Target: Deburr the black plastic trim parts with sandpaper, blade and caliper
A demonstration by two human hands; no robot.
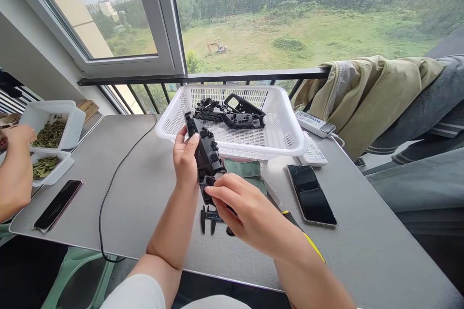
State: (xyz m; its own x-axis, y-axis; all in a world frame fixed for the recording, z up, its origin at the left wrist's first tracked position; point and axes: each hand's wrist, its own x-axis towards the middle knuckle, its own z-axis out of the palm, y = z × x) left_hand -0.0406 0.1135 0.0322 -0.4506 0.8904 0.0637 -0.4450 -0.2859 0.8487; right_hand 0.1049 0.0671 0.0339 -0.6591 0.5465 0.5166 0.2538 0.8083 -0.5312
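Observation:
My left hand [186, 157] is closed around the side of a black moulded plastic part [207, 152], held tilted above the table in front of the basket. Along the part run clips and small raised ridges. At its lower end, the fingers of my right hand [242, 203] are closed in a pinch against the part; my hand hides much of that end. Beneath my hands a dark vernier caliper [208, 216] lies on the table, partly covered. Green cloth-like pieces [242, 168] rest just behind my right hand. A black and yellow item [313, 247] shows partly from under my right forearm.
More black plastic parts [241, 118] lie in a white basket [290, 140]. A phone [312, 195] and white boxes [313, 152] are at right, another phone [58, 205] at left. A black cable [112, 186] crosses the table. A co-worker's hand [20, 140] is by tubs of leaves [68, 128].

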